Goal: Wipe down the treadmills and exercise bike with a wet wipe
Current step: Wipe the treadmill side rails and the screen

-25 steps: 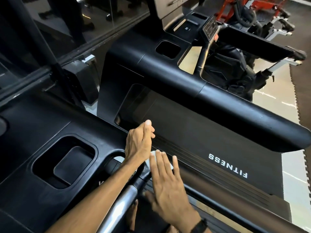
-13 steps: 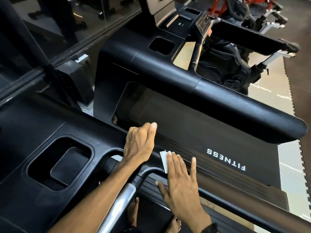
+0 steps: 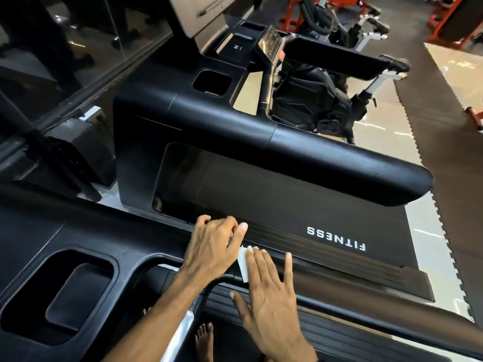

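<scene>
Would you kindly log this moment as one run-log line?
right hand flat on wet wipe | left hand curled on treadmill arm

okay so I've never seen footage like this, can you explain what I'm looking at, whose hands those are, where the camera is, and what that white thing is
There is no robot here. The camera sits on a person's head and looks down, so the two bare hands are the person's own. The person stands on a black treadmill in a gym; a second treadmill stands alongside, and an exercise bike is beyond it. The white thing is a wet wipe lying on the near treadmill's arm rail. The right hand lies flat on it with straight fingers, pressing it to the rail. The left hand rests beside it, fingers bent, touching the wipe's edge. A bare foot shows below.
</scene>
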